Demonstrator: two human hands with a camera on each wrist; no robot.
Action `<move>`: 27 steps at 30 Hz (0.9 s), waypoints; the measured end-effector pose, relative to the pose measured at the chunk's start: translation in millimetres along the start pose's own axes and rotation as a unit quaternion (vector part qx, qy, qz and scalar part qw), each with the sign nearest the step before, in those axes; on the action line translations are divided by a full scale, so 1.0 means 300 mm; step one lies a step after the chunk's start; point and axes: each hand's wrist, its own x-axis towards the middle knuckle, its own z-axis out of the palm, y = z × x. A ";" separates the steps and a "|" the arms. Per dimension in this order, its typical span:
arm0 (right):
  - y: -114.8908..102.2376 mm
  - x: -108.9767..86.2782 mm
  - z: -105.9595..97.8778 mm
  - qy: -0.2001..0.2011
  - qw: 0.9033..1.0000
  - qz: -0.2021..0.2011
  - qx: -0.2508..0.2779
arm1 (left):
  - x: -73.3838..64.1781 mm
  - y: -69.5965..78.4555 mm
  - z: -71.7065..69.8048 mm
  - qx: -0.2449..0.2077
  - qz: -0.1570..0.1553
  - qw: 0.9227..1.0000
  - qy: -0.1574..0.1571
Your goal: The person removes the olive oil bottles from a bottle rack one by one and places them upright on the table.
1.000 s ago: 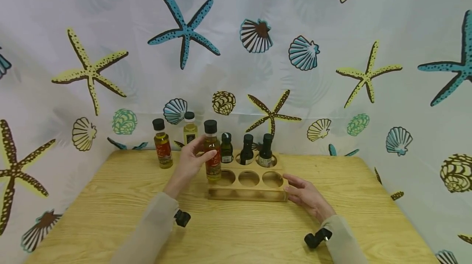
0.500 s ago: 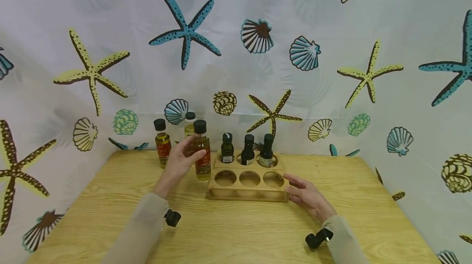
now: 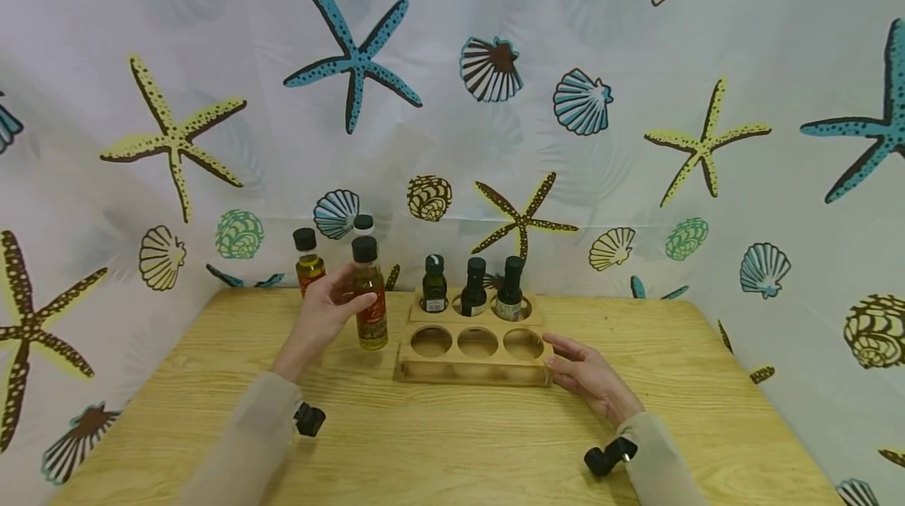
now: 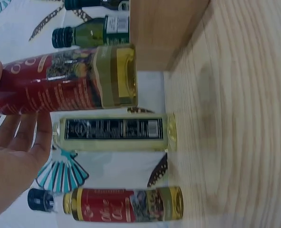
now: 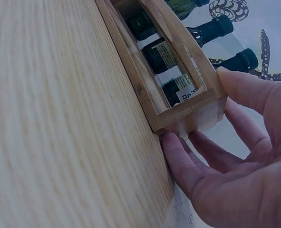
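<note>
My left hand (image 3: 321,321) grips an olive oil bottle (image 3: 371,309) with a red label and black cap, thumb on the near side. In the left wrist view this bottle (image 4: 66,80) is held up, its base over the tabletop, to the left of the wooden bottle rack (image 3: 474,372). My right hand (image 3: 587,372) holds the rack's right end, thumb on the upper edge and fingertips along the end panel (image 5: 197,118). Dark green bottles (image 3: 474,290) stand in the rack's back row; the three round front holes hold nothing.
Behind my left hand stands another red-labelled olive oil bottle (image 4: 126,204), partly hidden in the head view. A pale oil bottle (image 4: 114,133) with a dark label stands beside it. A patterned curtain (image 3: 452,137) hangs behind the wooden table (image 3: 452,443).
My left hand has carried the olive oil bottle leftward, away from the rack's front left hole, and it now covers much of the pale bottle. The right hand and rack stay put.
</note>
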 end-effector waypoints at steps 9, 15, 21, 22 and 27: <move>0.000 0.002 -0.002 0.003 1.000 0.001 0.011 | -0.011 -0.051 -0.095 -0.007 -0.019 1.000 -0.012; 0.004 0.010 -0.001 0.005 1.000 0.001 0.007 | -0.017 -0.079 -0.151 0.003 -0.039 0.999 -0.019; 0.009 0.014 -0.001 0.009 1.000 0.000 0.002 | -0.015 -0.106 -0.198 0.018 -0.064 0.998 -0.019; 0.008 0.013 -0.001 0.008 1.000 0.000 0.001 | -0.015 -0.111 -0.207 0.019 -0.063 0.998 -0.020; 0.003 0.012 0.002 0.007 1.000 0.002 0.000 | -0.024 -0.135 -0.260 0.027 -0.053 0.998 -0.022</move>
